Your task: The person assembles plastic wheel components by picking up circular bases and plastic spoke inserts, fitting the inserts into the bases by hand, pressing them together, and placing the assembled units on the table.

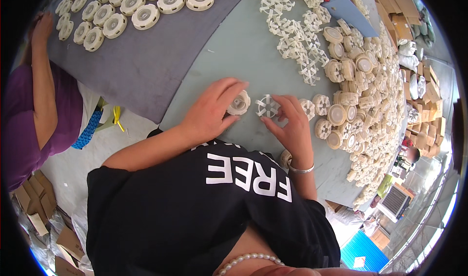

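Around a round cream plastic housing (239, 103) my left hand (211, 105) curls its fingers and thumb, keeping it on the grey-green table. Just to the right, a white spoked plastic ring (266, 106) is pinched at its edge between the thumb and fingers of my right hand (292, 120). A small gap separates the ring from the housing. Close beyond my right fingers lie loose cream housings (321, 104) with star-shaped openings. A silver bangle (301, 169) circles my right wrist.
Cream housings (363, 64) are heaped along the right. White spoked rings (297, 37) form a pile at the far side. Finished-looking round pieces (145, 16) stand in rows on a dark cloth (161, 56). A person in purple (53, 95) works at the left.
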The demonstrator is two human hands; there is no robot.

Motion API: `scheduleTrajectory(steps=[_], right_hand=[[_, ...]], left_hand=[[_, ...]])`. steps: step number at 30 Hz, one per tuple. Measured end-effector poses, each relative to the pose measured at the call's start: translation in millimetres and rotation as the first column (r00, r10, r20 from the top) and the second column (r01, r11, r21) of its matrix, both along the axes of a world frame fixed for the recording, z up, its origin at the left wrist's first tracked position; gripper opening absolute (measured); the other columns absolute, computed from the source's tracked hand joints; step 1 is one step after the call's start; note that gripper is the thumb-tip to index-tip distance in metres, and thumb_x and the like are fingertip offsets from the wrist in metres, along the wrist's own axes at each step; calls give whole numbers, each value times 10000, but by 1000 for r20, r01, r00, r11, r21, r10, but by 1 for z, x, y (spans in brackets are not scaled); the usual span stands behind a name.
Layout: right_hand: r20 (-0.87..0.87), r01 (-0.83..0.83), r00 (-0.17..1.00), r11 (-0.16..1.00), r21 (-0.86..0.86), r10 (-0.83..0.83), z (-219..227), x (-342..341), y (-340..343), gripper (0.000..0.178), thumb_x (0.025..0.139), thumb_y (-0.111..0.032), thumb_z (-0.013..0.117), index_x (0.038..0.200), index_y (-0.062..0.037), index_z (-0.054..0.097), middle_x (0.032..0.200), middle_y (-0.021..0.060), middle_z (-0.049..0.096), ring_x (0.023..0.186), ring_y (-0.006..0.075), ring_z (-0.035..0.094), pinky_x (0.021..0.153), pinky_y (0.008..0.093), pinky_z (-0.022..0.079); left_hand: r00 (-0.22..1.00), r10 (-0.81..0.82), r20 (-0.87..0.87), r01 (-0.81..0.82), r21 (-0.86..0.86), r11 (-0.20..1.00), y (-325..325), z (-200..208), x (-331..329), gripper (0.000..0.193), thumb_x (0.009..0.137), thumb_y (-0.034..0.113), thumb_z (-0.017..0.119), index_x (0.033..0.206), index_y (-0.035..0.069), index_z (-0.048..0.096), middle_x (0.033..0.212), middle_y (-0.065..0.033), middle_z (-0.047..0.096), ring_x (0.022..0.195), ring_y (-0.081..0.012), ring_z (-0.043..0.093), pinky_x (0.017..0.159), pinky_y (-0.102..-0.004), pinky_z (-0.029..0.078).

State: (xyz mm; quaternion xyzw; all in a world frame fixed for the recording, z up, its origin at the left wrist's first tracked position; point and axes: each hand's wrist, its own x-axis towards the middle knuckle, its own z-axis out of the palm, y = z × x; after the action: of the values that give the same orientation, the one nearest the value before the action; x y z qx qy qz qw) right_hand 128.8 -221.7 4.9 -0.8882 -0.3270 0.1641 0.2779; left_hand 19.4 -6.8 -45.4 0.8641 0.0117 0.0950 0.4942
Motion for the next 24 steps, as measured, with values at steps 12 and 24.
scheduleTrajectory(steps=[12, 24], right_hand=[[40, 10, 999, 990, 144, -16, 7, -10, 7, 569, 712, -111, 879, 1232, -39, 661, 1085, 74, 644, 767, 153, 601, 671, 280, 542], [19, -2, 1000, 992, 126, 0, 17, -19, 15, 547, 742, -129, 866, 1240, -43, 657, 1155, 81, 644, 822, 172, 644, 688, 291, 564]], left_hand=[[998, -47, 41, 52, -114, 992, 6, -4, -3, 553, 780, 123, 819, 1291, 65, 617, 1376, -133, 503, 1188, -322, 558, 1016, -396, 479], [978, -59, -200, -7, -315, 949, 2, 6, -9, 497, 873, 41, 708, 1350, 45, 568, 1308, -101, 515, 787, -124, 612, 636, -264, 532]])
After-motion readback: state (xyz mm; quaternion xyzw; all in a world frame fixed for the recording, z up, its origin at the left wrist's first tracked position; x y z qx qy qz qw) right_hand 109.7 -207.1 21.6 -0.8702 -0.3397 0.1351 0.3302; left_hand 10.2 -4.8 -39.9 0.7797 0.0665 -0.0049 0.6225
